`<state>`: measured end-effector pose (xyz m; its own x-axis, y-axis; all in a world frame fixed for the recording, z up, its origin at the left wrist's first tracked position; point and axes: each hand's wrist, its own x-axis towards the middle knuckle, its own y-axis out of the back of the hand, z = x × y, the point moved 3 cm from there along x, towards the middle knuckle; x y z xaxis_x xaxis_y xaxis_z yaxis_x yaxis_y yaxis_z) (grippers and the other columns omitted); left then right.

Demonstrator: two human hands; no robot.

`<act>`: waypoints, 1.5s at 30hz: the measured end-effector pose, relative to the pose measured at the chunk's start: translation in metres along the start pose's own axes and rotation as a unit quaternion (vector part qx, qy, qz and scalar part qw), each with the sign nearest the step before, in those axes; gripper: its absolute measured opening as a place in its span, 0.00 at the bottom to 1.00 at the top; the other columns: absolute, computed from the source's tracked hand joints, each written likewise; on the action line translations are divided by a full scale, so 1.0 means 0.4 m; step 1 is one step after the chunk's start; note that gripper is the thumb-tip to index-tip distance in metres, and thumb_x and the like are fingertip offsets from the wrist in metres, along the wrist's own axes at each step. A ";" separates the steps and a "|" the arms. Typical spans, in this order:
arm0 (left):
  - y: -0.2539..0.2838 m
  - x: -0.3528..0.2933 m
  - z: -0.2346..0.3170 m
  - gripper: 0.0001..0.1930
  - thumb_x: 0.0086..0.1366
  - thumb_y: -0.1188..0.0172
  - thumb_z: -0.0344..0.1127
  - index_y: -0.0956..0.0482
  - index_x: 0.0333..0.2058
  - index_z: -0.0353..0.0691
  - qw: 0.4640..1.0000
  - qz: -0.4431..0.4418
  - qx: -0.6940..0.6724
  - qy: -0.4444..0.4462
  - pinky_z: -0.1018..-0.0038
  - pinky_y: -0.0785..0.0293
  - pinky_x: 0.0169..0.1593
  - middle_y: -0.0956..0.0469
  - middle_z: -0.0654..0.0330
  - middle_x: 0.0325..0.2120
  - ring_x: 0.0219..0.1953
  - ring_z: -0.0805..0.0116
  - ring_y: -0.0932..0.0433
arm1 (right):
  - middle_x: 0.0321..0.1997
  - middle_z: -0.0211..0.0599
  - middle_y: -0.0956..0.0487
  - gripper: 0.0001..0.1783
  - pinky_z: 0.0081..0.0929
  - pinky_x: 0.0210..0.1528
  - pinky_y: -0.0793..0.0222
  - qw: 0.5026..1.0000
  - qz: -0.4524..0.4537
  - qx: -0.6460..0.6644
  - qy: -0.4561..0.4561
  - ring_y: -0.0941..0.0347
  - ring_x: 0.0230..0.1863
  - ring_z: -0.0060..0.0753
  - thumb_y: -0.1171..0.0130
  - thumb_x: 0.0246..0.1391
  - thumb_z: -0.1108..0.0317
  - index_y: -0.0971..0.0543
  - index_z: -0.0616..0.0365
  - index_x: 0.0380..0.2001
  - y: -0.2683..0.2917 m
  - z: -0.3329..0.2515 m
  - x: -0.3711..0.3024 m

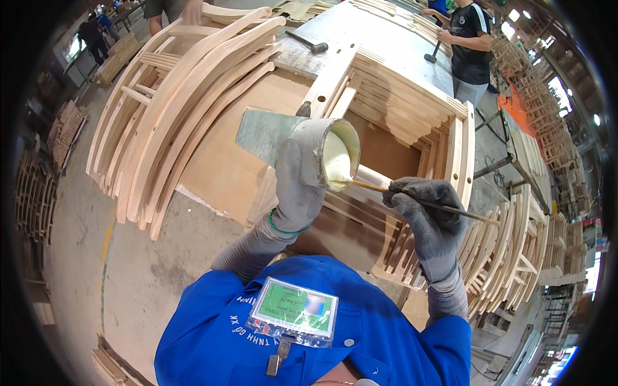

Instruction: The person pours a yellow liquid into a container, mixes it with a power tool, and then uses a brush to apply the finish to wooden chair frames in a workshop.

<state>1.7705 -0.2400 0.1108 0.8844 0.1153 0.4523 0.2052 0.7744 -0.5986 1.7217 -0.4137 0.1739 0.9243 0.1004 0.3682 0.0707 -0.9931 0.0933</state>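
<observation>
My gloved left hand is wrapped round a cup tilted with its mouth to the right. Thick, pale cream liquid coats its inside and gathers at the lower lip. Between the fingers of my gloved right hand is a thin wooden stick, its tip touching the liquid at that lip. Just beyond both hands lies a stack of pale wooden frames, with round holes in the end pieces. A grey flat plate shows to the left of the cup.
Curved wooden chair parts are stacked at the left on a cardboard-covered surface. A black-headed hammer lies beyond. At the far right a co-worker holds a mallet. More curved frames stand at the right.
</observation>
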 end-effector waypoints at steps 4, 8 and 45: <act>0.026 -0.022 -0.045 0.25 0.70 0.66 0.49 0.38 0.53 0.35 0.993 0.007 0.119 0.006 0.67 0.29 0.53 0.32 0.54 0.49 0.52 0.62 0.30 | 0.34 0.39 0.21 0.08 0.20 0.41 0.27 0.999 0.004 0.020 -0.032 0.25 0.37 0.23 0.42 0.49 0.81 0.27 0.66 0.34 0.018 0.013 0.053; 0.022 -0.037 -0.078 0.25 0.70 0.68 0.49 0.37 0.53 0.35 0.983 -0.021 0.065 0.173 0.67 0.28 0.52 0.31 0.52 0.49 0.50 0.61 0.29 | 0.35 0.38 0.21 0.07 0.20 0.42 0.27 0.998 -0.058 -0.010 0.021 0.25 0.39 0.24 0.43 0.49 0.83 0.26 0.66 0.33 0.008 0.002 0.112; 0.077 -0.066 -0.047 0.29 0.69 0.65 0.49 0.53 0.62 0.37 0.976 0.052 -0.174 0.122 0.64 0.35 0.58 0.34 0.51 0.52 0.54 0.60 0.33 | 0.32 0.41 0.22 0.06 0.22 0.38 0.27 0.982 0.031 0.080 -0.171 0.25 0.33 0.26 0.42 0.51 0.79 0.28 0.67 0.33 -0.041 0.088 -0.041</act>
<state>1.7612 -0.2311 0.0680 0.9726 -0.0027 0.2325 0.2023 0.5027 -0.8405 1.7184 -0.4011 0.1336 0.9986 0.0409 0.0339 0.0433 -0.9962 -0.0758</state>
